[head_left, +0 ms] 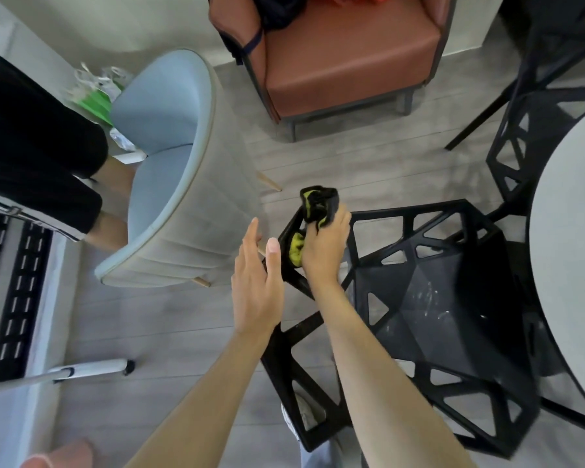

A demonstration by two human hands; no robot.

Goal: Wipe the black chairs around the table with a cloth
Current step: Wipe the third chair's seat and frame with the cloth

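A home living and dining area: pale wood-plank floor [335, 163], a rust-brown armchair [348, 62] at twelve o'clock, a light-blue tub chair [169, 157] at ten, and black lattice chairs [446, 298] beside a round white table [574, 248] at three.

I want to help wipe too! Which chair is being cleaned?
Find the round white table. The chair beside it, black with triangle holes, has a black-and-yellow cloth on its back. The pale blue chair and brown armchair are padded.
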